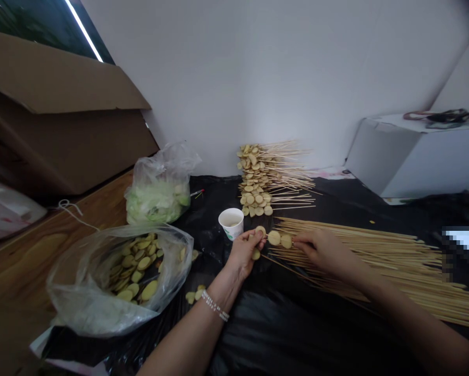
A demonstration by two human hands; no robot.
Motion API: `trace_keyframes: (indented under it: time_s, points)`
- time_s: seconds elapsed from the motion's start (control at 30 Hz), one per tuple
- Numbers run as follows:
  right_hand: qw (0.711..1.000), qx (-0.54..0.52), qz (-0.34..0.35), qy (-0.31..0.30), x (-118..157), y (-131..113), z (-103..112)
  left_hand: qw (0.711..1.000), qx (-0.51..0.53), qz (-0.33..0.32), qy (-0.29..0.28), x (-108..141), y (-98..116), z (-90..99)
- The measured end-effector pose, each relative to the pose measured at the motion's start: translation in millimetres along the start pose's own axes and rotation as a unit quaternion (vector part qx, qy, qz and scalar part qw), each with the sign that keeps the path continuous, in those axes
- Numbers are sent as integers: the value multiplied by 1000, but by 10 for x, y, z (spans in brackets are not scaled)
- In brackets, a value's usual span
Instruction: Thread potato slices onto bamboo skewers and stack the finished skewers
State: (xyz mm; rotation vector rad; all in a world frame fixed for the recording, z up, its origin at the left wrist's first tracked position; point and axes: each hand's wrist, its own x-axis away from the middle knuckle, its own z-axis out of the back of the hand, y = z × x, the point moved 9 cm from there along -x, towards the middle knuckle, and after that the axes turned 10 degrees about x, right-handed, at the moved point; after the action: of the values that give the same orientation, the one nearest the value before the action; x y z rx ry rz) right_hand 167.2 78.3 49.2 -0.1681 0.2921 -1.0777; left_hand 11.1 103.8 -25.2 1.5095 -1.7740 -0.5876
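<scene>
Head view, the only one: the person's L hand [244, 254] is just R of the paper cup [231, 223], fingertips pinched on a pale round slice [261, 231]; one more slice [255, 254] shows under that hand. R hand [323, 251], further R of cup, has thumb & fingers clamped on a thin skewer [293, 242] w/ two slices [280, 239] on it, btwn the hands. Hands are apart, joined only by that work. Loose skewers [398, 261] fan out well R of cup, under & past R forearm; loaded skewers [254, 180] are piled behind cup, slightly R, bare ends pointing R. L of cup & nearer the wearer: clear bag [97, 313] of slices, w/ a few loose ones [195, 294] beside it on the black sheet [281, 329]. Bag of greens [158, 201] is L of cup, a bit behind. Risks, as judged: a slice could split if pierced off-centre or forced; the tip could prick L fingers, being so close to the line of push; cup could tip if L hand swings L, as it's right alongside; R forearm could drag loose skewers out of line. Writing: cup has a green mark, too small to read; no brand or label legible anywhere.
</scene>
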Motion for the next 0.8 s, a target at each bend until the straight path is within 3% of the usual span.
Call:
trace_keyframes:
  time_s: [0.47,0.67,0.8]
  points:
    - [1000,-3,1,5,-20,12,1,1000,8,26,-12,-17,-29,-16]
    - [999,3,-20,36,-32,117,58,998,40,40,10,-37,-50,10]
    - [996,-45,-40,64,-31,199,129,997,54,43,29,-43,-55,46]
